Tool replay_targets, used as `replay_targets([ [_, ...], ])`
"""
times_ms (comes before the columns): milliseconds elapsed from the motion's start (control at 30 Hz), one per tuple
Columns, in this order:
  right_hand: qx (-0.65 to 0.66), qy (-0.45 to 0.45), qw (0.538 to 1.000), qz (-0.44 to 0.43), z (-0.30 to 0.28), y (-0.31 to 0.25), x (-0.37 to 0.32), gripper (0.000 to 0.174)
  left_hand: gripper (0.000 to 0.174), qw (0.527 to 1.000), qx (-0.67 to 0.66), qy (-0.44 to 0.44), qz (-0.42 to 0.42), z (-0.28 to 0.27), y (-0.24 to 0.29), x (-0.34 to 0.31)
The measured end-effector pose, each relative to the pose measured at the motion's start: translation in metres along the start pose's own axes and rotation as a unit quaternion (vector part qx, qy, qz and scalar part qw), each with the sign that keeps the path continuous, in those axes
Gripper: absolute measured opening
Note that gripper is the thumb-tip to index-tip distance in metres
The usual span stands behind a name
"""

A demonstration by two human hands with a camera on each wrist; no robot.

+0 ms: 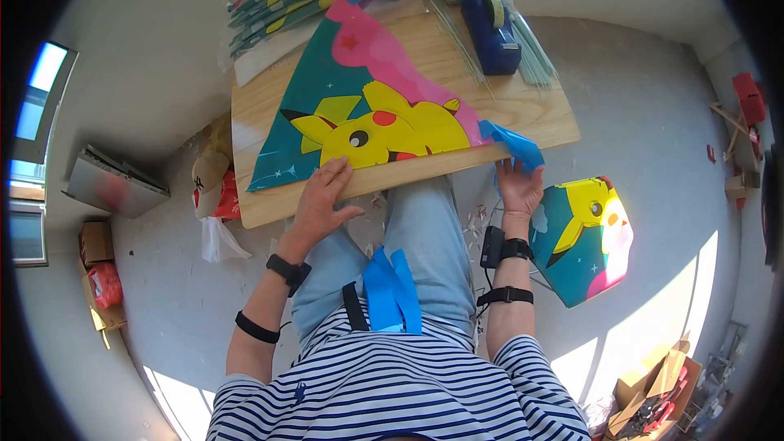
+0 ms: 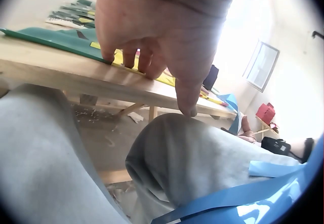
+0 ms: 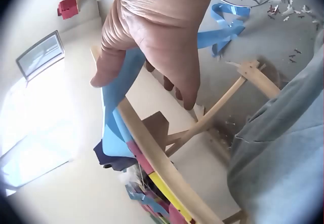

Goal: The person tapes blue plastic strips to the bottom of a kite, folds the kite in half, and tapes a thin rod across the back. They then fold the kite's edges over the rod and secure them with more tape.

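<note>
A printed kite (image 1: 351, 106) in green, pink and yellow, with a cartoon character, lies on the wooden board. My left hand (image 1: 321, 200) rests its fingertips on the kite's near edge, thumb spread off to the side; the left wrist view shows those fingers (image 2: 144, 62) pressing at the board's front edge. At the kite's right corner is a blue ribbon (image 1: 513, 145). My right hand (image 1: 520, 189), palm up just off the board's edge, holds this ribbon (image 3: 121, 84) between thumb and fingers. Its other end trails down toward the floor in the right wrist view.
At the board's back right stand a blue tape dispenser (image 1: 494, 33) and thin pale rods (image 1: 535, 57). Stacked kites (image 1: 278, 4) lie at the back left. Another kite (image 1: 584, 237) is at my right. Blue strips (image 1: 388, 290) lie on my lap. Open boxes (image 1: 653, 392) sit lower right.
</note>
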State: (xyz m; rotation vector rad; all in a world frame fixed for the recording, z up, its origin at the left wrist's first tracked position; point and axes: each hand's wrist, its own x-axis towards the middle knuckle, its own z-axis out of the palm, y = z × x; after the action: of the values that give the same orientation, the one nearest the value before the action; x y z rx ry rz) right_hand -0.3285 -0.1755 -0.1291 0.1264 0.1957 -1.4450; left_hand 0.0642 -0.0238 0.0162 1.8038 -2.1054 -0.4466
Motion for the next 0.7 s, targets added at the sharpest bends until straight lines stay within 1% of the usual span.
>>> replay_targets([
  [67,-0.018,0.031,0.996,-0.085,0.029,-0.029,-0.006,0.058,0.084,1.0,-0.006,-0.003,-0.004,0.0,0.0,0.0],
  [133,-0.039,0.082,0.984,-0.154,0.064,-0.059,-0.003,0.053,0.084,1.0,-0.004,-0.004,-0.003,0.0,0.0,-0.001],
  [200,-0.089,0.113,0.983,-0.117,0.108,-0.092,-0.007,0.052,0.083,1.0,-0.001,-0.002,0.001,-0.002,0.0,0.0],
  [233,-0.089,0.113,0.982,-0.118,0.12,-0.104,-0.003,0.052,0.083,1.0,0.001,-0.004,0.002,-0.003,0.001,0.0],
  [267,-0.177,0.197,0.957,-0.117,0.132,-0.115,0.005,0.048,0.083,1.0,0.003,-0.005,0.003,-0.003,0.002,0.0],
  [300,-0.262,0.28,0.917,-0.113,0.143,-0.127,0.01,0.043,0.083,1.0,0.001,-0.005,0.002,-0.003,0.001,0.0],
  [333,-0.264,0.28,0.916,-0.114,0.153,-0.139,0.013,0.043,0.083,1.0,0.003,-0.004,0.004,-0.003,0.001,-0.001],
  [400,-0.241,0.218,0.93,-0.172,0.176,-0.164,0.019,0.033,0.083,1.0,0.004,-0.001,0.004,-0.002,0.0,-0.001],
  [467,-0.236,0.211,0.931,-0.184,0.205,-0.188,0.023,0.026,0.082,1.0,0.005,0.004,0.008,-0.001,-0.001,-0.001],
  [533,-0.285,0.169,0.925,-0.187,0.215,-0.241,0.038,0.026,0.082,1.0,0.007,0.003,0.009,-0.001,0.0,-0.001],
  [633,-0.296,0.18,0.915,-0.205,0.262,-0.277,0.041,0.022,0.082,1.0,0.006,0.007,0.012,0.001,0.0,-0.001],
  [700,-0.319,0.222,0.892,-0.233,0.284,-0.308,0.056,0.02,0.081,1.0,0.004,0.01,0.013,0.001,0.0,0.0],
])
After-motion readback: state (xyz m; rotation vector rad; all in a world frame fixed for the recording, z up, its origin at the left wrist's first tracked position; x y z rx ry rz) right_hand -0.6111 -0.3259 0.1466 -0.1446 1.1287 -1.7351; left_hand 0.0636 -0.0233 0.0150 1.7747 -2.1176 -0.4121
